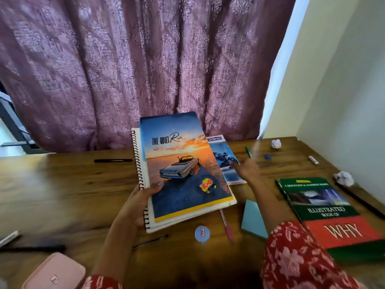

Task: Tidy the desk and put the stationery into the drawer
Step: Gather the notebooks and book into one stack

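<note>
Notebooks (183, 172) sit stacked near the desk's (62, 184) middle, gripped at their spiral edge by the left hand (141, 203). Right hand (246, 168) reaches the blue booklet (224, 157), apparently pinching its edge; she'd do well to slide it onto the stack squarely.

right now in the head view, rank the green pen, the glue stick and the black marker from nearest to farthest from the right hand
From the right hand:
1. Green pen, just beyond the fingers.
2. Glue stick, off to the right near the wall.
3. Black marker, far left, past the held notebooks.
</note>
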